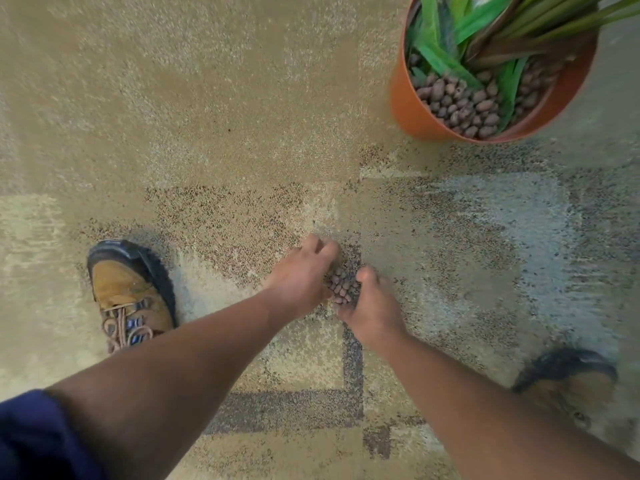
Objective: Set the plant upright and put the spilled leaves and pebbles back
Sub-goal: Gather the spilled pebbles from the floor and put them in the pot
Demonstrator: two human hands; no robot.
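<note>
An orange plant pot (412,109) stands upright on the carpet at the top right, with green and brown leaves (485,32) rising from it and brown pebbles (460,105) filling its near side. Low over the carpet in the middle, my right hand (372,306) is cupped palm-up around a heap of brown pebbles (343,287). My left hand (304,271) is pressed against the heap from the left, fingers curled over its far side. Both hands are well below and left of the pot.
Patterned beige and grey carpet (207,116) covers the floor. My left tan boot (131,292) stands at the left, and my right shoe (568,375) is at the lower right. A dark blue sleeve (34,438) shows at the bottom left corner.
</note>
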